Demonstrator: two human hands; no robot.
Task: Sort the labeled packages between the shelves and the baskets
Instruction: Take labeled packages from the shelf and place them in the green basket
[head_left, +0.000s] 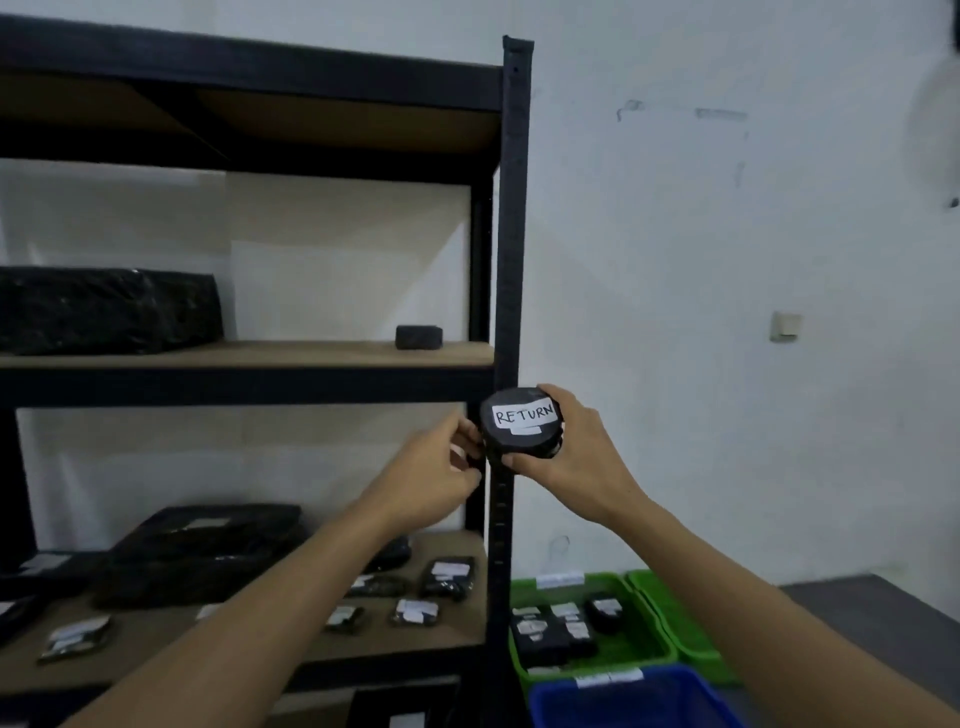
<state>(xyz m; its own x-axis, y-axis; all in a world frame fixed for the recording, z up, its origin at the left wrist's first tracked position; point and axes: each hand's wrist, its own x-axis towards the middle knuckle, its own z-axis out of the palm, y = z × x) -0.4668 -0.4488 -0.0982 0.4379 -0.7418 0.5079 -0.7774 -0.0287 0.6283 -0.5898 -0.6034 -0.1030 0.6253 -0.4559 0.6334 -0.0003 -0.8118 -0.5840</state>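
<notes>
I hold up a round black package (521, 439) with a white label reading RETURN, in front of the shelf's right post. My right hand (576, 452) grips its right side, fingers over the top and thumb beneath. My left hand (439, 470) pinches its left edge with the fingertips. Down at the right, a green basket (631, 654) holds several labeled black packages, and a blue basket (639, 699) stands in front of it.
The black metal shelf unit (511, 234) fills the left. Its middle board carries a large black package (104, 309) and a small black one (418, 336). The lower board (260, 639) holds several labeled packages. A second green basket (675, 618) sits at right beside the white wall.
</notes>
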